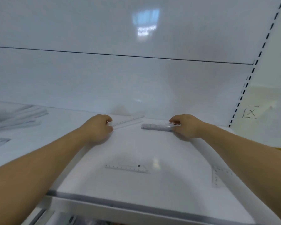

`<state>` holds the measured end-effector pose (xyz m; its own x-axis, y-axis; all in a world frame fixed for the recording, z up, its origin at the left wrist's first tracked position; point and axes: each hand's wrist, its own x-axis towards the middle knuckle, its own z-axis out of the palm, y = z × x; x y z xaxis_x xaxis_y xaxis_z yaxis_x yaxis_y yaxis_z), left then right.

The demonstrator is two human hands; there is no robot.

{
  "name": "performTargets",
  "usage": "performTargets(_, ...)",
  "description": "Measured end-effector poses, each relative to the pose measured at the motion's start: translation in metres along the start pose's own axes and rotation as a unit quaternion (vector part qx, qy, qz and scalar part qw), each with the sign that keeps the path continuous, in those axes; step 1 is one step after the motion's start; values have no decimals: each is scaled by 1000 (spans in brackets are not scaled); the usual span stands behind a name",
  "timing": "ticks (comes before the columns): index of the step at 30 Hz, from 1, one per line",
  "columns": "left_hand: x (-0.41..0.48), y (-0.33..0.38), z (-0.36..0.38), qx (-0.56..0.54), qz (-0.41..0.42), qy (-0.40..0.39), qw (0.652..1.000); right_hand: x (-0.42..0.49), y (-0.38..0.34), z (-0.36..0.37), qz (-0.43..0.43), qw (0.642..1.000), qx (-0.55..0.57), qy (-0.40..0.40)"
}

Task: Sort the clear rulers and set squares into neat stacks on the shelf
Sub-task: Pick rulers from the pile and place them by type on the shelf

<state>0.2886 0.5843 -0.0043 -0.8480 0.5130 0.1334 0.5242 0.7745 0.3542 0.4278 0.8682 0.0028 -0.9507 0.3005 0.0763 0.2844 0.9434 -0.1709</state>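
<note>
white shelf | left hand pinches clear ruler | right hand grips ruler stack

Both bare forearms reach forward, knuckles up, wrists nearly straight. The left arm comes in from 8 o'clock and runs toward 1 o'clock; its left grip is curled, fingers above and thumb below, pinching the near end of a clear ruler at its 3 o'clock side. The right arm comes in from 4 o'clock and runs toward 10 o'clock; the right grip is curled over the end of a ruler stack at its 9 o'clock side. The two are level and well apart.
</note>
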Motion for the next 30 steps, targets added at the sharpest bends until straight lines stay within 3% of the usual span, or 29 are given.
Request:
performTargets(20, 12, 3, 4, -15, 35, -26, 999, 1, 2, 4, 1, 1000, 29, 8)
performTargets(25, 18, 13, 6, -14, 49, -34, 998, -32, -14, 5, -67, 997, -7, 31)
performTargets(30, 27, 36, 11, -1, 78, -48, 996, -72, -22, 13, -121, 992, -33, -27)
